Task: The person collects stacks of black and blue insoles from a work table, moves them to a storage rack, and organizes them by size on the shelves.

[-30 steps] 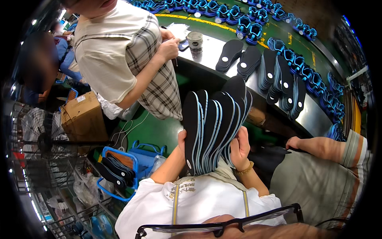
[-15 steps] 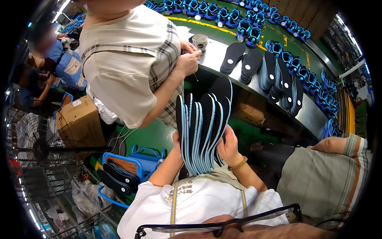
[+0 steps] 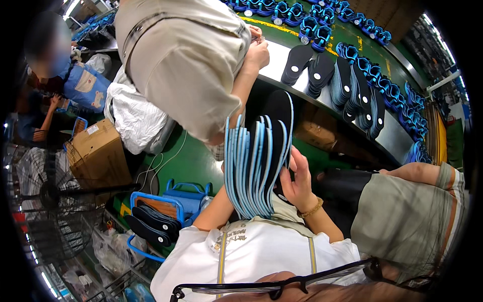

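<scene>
I hold a stack of black soles with light-blue edges (image 3: pixel 256 166) upright in front of my chest, fanned out at the top. My right hand (image 3: pixel 298 185), with a bead bracelet on its wrist, grips the right side of the stack. My left forearm (image 3: pixel 216 211) runs up to the stack's left side, and the left hand itself is hidden behind the soles. My white shirt fills the lower middle.
A person in a beige shirt (image 3: pixel 186 65) leans over the metal bench (image 3: pixel 274 68) just ahead. More black soles (image 3: pixel 347 85) and blue straps (image 3: pixel 314 25) lie there. A blue basket of soles (image 3: pixel 153 221), a cardboard box (image 3: pixel 98 156) and a fan (image 3: pixel 45 196) stand at left. Another person (image 3: pixel 412 216) sits at right.
The stack has come nearer and risen a little, with my right hand sliding up its side. The person in beige has leaned further over the bench.
</scene>
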The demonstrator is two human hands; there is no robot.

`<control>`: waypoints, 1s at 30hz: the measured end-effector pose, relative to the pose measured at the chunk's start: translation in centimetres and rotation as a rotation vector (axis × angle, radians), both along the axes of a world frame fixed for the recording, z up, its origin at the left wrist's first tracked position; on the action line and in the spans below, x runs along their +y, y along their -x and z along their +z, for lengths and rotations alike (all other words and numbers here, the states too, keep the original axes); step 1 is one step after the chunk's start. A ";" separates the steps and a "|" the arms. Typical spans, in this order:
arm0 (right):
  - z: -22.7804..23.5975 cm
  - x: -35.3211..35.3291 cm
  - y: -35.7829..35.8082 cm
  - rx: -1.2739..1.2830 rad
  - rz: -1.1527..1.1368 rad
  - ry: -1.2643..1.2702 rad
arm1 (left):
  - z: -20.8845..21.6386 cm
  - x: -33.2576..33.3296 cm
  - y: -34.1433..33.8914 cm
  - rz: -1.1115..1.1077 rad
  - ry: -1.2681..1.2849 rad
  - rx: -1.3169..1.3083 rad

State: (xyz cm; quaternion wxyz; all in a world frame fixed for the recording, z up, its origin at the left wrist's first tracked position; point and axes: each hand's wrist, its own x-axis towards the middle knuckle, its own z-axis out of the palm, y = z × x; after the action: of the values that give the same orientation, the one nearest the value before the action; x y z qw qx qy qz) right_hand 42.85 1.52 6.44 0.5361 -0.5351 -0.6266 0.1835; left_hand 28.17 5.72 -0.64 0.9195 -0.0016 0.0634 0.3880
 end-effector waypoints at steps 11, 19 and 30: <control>3.9 -1.9 0.8 -0.123 -0.134 -0.009 | 4.7 -0.9 2.1 -0.039 -0.188 0.685; 4.2 -3.0 3.1 -0.271 -0.021 0.296 | 8.0 -2.7 1.0 0.189 -0.535 0.980; 0.9 -4.4 4.6 0.730 0.446 0.425 | 10.2 -5.2 5.0 0.141 -0.915 1.670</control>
State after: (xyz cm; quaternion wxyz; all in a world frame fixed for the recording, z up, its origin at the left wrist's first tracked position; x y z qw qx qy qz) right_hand 38.23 -2.87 7.38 0.5474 -0.3858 -0.4454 0.5942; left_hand 23.19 0.55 9.53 0.4632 0.6317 0.5413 0.3056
